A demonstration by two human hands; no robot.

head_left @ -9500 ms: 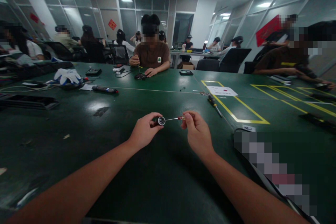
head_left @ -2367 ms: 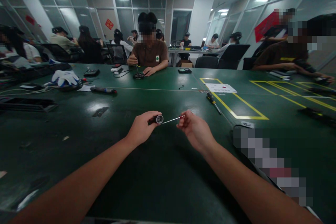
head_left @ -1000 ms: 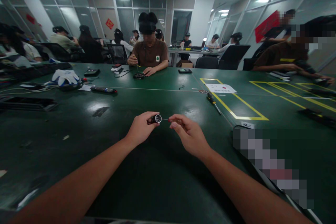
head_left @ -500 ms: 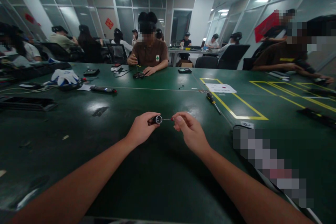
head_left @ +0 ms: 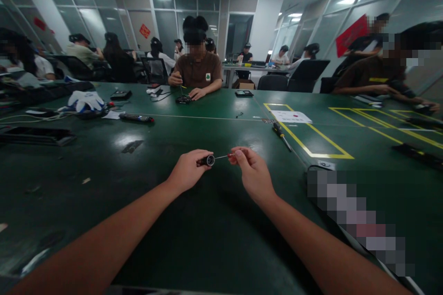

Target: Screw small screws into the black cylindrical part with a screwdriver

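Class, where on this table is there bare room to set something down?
Green table shows bare in the near middle, bordered by the left hand and right hand, and inside the yellow outline on the near side of the white paper. It is crowded farther back on the left, around the white glove and black tray.

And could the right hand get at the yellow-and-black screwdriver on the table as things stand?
Probably yes: the yellow-and-black screwdriver lies just beyond the right hand, with nothing visible between them, though that hand holds a red-handled tool.
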